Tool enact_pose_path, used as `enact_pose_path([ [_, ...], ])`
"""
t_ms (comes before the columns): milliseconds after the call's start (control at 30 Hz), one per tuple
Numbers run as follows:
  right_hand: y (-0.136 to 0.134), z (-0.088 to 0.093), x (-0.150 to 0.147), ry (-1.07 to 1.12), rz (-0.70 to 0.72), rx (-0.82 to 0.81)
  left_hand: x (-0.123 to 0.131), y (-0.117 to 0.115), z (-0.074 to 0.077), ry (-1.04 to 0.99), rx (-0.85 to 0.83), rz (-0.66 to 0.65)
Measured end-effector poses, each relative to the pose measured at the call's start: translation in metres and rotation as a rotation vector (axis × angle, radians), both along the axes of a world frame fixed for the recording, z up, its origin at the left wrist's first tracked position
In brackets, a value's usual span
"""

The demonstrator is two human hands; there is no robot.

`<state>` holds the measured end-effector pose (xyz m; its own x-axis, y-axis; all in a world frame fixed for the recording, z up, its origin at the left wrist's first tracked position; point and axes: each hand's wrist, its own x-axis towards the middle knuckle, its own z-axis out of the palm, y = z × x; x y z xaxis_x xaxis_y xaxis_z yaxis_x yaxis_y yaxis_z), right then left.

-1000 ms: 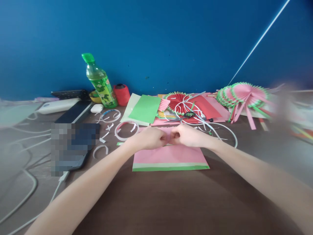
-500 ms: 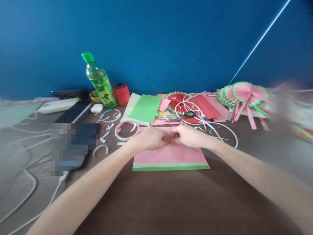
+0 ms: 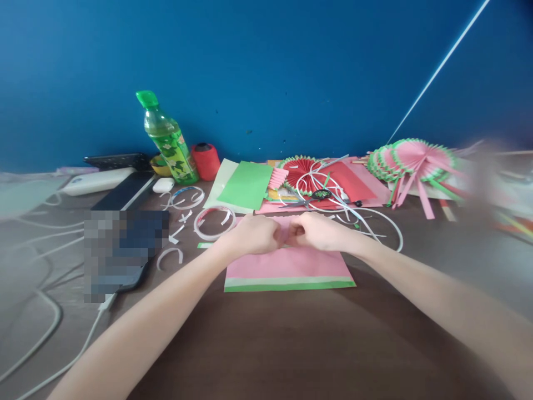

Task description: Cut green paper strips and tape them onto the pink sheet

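A tape roll (image 3: 197,226) lay flat, presumably for easy reach, beside the left hand (image 3: 258,235), whose curled fingers apparently pinched the green-edged pink paper sheet (image 3: 287,264) on the table (image 3: 291,344), seemingly steadying it with the likewise pinching right hand (image 3: 317,232), pleated paper fans (image 3: 422,158) resting farther right.

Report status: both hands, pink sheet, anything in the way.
Left hand, right hand: close together, curled over pink sheet, grip hidden. Sheet's green near edge uncovered. Tape roll close beside left hand.

My pink paper (image 3: 287,265) is lying before me on the brown table (image 3: 266,344), white and green stripes (image 3: 290,285) running along its near edge.
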<state>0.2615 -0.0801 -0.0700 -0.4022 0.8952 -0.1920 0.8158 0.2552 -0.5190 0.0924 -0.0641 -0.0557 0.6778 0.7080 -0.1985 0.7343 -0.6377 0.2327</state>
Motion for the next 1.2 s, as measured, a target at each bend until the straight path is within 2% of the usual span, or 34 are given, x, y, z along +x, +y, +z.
enact_pose_path([
  [433,-0.005,0.005,-0.001,-0.037,-0.039,0.009,-0.010,0.007,-0.010,-0.072,-0.101,0.109],
  [700,-0.005,0.005,-0.001,-0.048,-0.035,0.042,-0.014,0.013,0.003,-0.081,-0.272,0.069],
  [1033,-0.002,-0.002,0.002,0.005,-0.030,0.057,-0.016,0.012,-0.004,-0.005,-0.115,0.082],
  [1200,0.003,-0.005,0.009,0.088,0.024,0.012,-0.019,0.012,0.003,-0.048,-0.129,0.069],
])
